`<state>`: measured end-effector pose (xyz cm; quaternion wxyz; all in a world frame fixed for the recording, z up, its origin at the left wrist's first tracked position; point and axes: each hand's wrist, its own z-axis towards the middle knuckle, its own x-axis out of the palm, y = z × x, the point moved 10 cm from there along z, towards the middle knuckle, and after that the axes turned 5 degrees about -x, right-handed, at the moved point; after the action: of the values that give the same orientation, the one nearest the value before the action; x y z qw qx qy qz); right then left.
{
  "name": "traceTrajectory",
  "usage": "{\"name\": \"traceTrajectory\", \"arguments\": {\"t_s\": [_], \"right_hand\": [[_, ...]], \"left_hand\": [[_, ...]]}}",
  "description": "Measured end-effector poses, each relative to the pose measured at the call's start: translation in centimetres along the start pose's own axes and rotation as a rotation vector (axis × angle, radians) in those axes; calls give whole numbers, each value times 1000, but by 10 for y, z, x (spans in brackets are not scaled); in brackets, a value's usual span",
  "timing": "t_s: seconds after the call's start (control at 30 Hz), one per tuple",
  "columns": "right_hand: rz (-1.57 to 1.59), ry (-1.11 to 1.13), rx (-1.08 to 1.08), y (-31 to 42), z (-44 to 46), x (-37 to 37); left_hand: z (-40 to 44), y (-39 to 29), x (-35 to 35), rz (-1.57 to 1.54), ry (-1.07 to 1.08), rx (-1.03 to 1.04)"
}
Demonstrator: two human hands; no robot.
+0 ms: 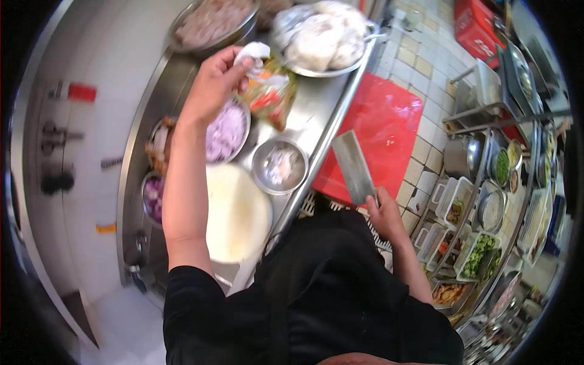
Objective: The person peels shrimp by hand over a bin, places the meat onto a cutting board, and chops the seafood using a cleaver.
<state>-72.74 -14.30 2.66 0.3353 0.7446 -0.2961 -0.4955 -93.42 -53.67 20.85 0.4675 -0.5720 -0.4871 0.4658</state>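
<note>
My left hand (222, 76) pinches a white piece (254, 52), possibly cloth or food, above a clear bag of orange, red and green pieces (269, 97). In my right hand (384, 214) is the handle of a cleaver (353, 167), its wide blade over a red board (383, 131). Below my left hand stands a bowl of sliced purple onion (226, 135), partly hidden by my forearm. Beside it are a small steel bowl with pale pieces (280, 165) and a round cream chopping block (238, 213).
Bowls of pale meat (213, 21) and large whitish pieces (322, 36) stand at the counter's far end. Shelves with green vegetables (480, 254) and pots (463, 155) line the right. A red crate (477, 30) sits on the tiled floor. Tools (55, 137) hang on the left wall.
</note>
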Motion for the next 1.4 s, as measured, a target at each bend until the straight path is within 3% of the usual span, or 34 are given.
{"name": "traceTrajectory", "arguments": {"t_s": [0.13, 0.27, 0.33, 0.37, 0.43, 0.57, 0.63, 0.67, 0.73, 0.8, 0.87, 0.93, 1.03, 1.07, 1.13, 1.23, 1.4], "right_hand": [[17, 66, -115, 36, -1, 34], [60, 228, -52, 56, -14, 92], [52, 258, -226, 77, -27, 121], [42, 265, -236, 87, -35, 132], [110, 353, -190, 103, -55, 159], [94, 358, -317, 117, -90, 191], [36, 378, -203, 117, -107, 198], [31, 372, -205, 115, -114, 202], [-52, 357, -245, 109, -127, 209], [-126, 317, -307, 112, -138, 211], [-203, 285, -370, 120, -150, 214], [-231, 295, -309, 120, -156, 221], [-191, 247, -346, 123, -162, 220], [-196, 246, -354, 126, -161, 219], [-220, 320, -302, 122, -158, 222], [-209, 294, -358, 127, -151, 221], [-250, 304, -345, 136, -141, 227]], "left_hand": [[-158, 76, -37, -15, -164, -167], [-286, 189, -58, -190, -336, -341], [-337, 244, -64, -379, -497, -364], [-354, 253, -59, -388, -508, -357], [-387, 266, -53, -728, -641, -307], [-425, 271, -53, -896, -609, -191], [-447, 323, -60, -284, -502, -588], [-455, 334, -61, -288, -498, -582], [-461, 283, -72, 779, -589, -332], [-458, 281, -68, 753, -579, -293], [-445, 263, -54, 930, -534, -128], [-431, 276, -48, 896, -470, -196], [-425, 282, -47, 283, -506, -393], [-424, 289, -48, 280, -512, -387], [-420, 280, -44, 726, -538, -178], [-422, 268, -35, 801, -647, -73], [-414, 278, -20, 749, -544, -135]]}}
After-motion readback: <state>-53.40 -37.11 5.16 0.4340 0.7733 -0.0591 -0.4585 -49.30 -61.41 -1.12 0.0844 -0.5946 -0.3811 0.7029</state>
